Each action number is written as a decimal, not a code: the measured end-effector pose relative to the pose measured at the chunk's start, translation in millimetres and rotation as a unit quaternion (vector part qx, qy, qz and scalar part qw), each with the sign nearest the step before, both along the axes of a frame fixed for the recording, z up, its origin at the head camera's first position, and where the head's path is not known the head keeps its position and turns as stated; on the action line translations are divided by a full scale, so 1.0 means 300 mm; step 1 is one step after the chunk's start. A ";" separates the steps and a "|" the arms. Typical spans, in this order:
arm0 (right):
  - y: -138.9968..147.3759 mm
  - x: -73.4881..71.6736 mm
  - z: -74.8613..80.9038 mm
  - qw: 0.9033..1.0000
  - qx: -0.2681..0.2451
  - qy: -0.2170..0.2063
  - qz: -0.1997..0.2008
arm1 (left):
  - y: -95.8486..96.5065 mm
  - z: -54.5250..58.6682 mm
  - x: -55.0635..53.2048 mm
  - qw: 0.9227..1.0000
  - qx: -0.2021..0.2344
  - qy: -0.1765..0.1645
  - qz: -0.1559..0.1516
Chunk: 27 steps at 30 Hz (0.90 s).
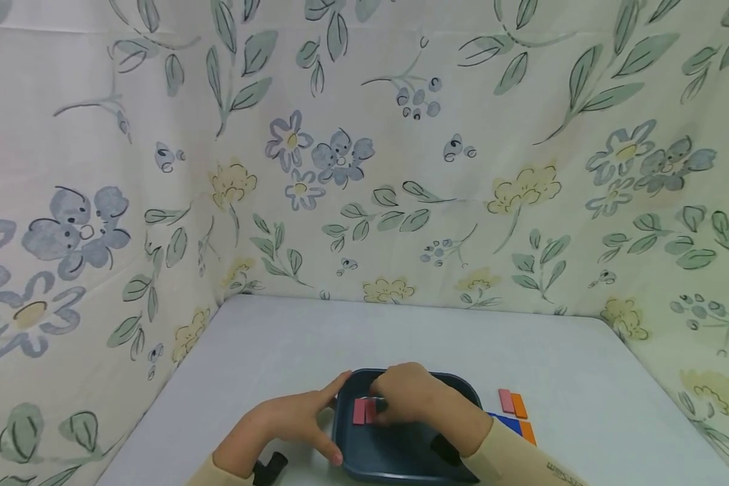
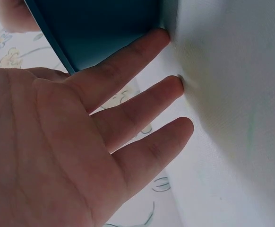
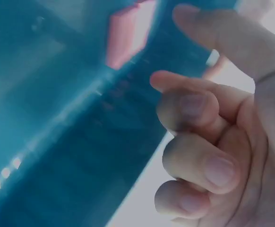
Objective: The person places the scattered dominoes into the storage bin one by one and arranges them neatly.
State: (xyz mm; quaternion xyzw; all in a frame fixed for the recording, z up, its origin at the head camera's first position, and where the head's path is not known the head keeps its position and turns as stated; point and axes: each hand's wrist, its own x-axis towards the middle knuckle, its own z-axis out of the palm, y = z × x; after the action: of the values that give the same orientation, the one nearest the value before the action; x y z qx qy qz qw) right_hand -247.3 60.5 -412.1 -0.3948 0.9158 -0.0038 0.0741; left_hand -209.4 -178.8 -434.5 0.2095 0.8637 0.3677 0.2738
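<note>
A dark blue tray lies on the table before me. Two pink blocks stand side by side in it, near its left wall; the right wrist view shows the pink blocks blurred. My left hand spreads its fingers along the tray's left side, and in the left wrist view the index fingertip meets the tray's outer wall. Over the tray reaches my right hand, beside the pink blocks. Its thumb and index finger stand apart with nothing between them, while the other fingers are curled in.
Right of the tray lie a pink piece, an orange piece, a blue piece and another orange piece. A floral cloth hangs behind and beside the white table.
</note>
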 end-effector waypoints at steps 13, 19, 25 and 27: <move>0.269 0.064 0.079 0.981 -0.145 -0.120 -0.051 | 0.000 -0.017 -0.004 1.000 0.000 0.007 0.008; 0.379 0.075 0.059 0.966 -0.201 -0.136 -0.089 | 0.002 -0.019 -0.006 1.000 0.001 0.009 0.005; 0.506 0.058 0.040 0.955 -0.263 -0.091 -0.105 | 0.003 -0.019 -0.009 1.000 0.016 0.003 0.000; 0.546 0.049 0.039 0.951 -0.273 -0.074 -0.122 | 0.002 -0.017 -0.009 1.000 0.021 0.002 -0.003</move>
State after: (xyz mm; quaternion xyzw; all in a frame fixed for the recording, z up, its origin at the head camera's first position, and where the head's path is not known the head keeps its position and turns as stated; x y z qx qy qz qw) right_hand -232.6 224.3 -400.6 -0.2841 0.9127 -0.2920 0.0297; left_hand -212.1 -178.3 -439.6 0.2181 0.8557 0.3846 0.2690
